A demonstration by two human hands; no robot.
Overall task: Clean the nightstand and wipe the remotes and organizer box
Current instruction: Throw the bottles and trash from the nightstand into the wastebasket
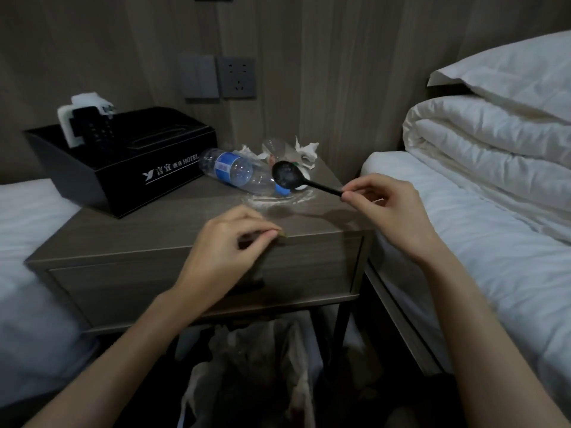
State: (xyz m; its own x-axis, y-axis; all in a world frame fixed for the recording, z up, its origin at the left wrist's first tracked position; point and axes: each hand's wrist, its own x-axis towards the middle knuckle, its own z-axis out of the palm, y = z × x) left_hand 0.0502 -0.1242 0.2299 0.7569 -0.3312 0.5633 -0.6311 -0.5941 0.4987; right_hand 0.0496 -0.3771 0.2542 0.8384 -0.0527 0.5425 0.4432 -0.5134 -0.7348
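The wooden nightstand (148, 230) fills the middle of the head view. A black organizer box (123, 177) stands at its back left, with a black remote (92, 128) and a white remote (69, 122) upright inside. My right hand (386, 208) pinches the handle of a black plastic spoon (290, 176) raised over the top. My left hand (225, 245) pinches a small brownish scrap (281, 233) at the front edge. An empty plastic bottle (238, 171) lies on its side, with crumpled tissues (306, 151) and a clear cup (276, 149) behind it. White powder (278, 200) is spilled near the bottle cap.
A bin lined with a plastic bag (256, 366) stands on the floor under the nightstand. White beds flank it, the left mattress (21, 242) and the right mattress (479, 242) with a folded duvet (488, 140) and pillow (509, 66). Wall switches and a socket (219, 77) sit behind.
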